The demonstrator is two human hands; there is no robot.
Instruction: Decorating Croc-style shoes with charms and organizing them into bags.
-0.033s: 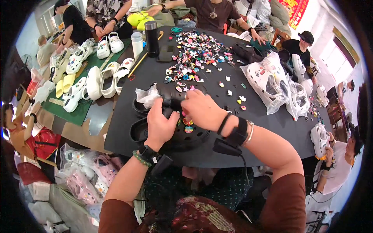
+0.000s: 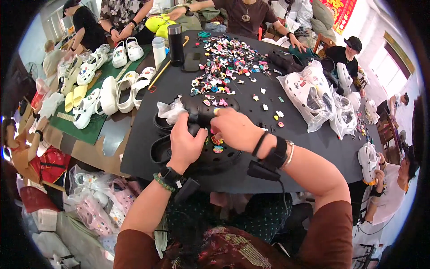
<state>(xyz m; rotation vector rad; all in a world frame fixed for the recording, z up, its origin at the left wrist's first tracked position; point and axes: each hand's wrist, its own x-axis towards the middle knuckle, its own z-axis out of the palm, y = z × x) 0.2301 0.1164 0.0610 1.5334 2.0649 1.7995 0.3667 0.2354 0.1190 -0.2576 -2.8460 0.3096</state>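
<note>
Two black clogs lie in front of me at the near side of the dark table. My left hand grips the upper clog, fingers curled around it. Crumpled clear plastic pokes out beside those fingers. My right hand is closed over the same clog's side, its fingertips hidden, so I cannot make out what they pinch. A few pink and coloured charms show on or beside the upper clog. The nearer clog, partly under my hands, carries several bright charms.
A heap of small charms covers the far middle of the table. A black flask and white bottle stand far left. Bagged white clogs lie right. White clogs line a green mat. Other people work around.
</note>
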